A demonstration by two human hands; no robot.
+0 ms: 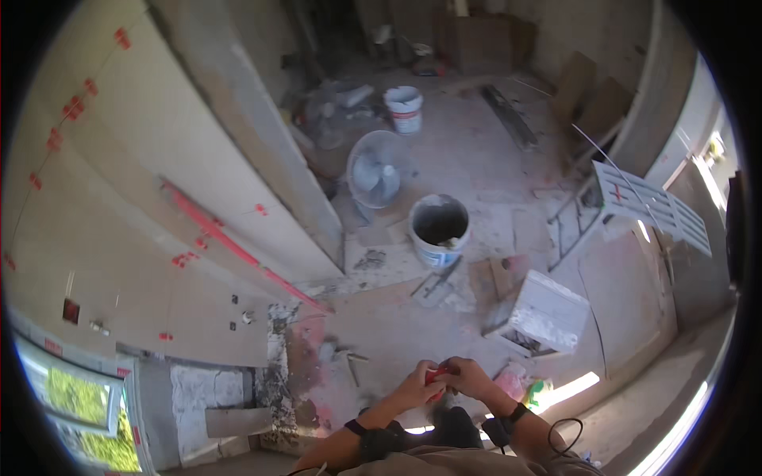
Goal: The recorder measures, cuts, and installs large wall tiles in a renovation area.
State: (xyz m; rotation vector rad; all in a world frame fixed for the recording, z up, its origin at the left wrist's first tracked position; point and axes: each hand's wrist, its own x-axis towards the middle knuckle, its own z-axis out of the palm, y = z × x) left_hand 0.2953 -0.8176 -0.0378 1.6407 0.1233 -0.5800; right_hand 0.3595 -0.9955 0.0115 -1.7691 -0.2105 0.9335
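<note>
Head-worn fisheye, wide view, looking down

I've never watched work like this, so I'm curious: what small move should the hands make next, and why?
Perhaps the right hand should gently pinch the small red object: the left hand appears to grip it, leaving the right fingertips, close against it, free to help.

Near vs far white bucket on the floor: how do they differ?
Printing: the near bucket has blue marking on its wall, the far bucket red.
Inside: the near bucket looks dark gray, the far bucket pale.
Place: the near bucket stands on this side of the fan, the far bucket beyond it.
Shared: both are white outside, round, upright and open-topped.
</note>
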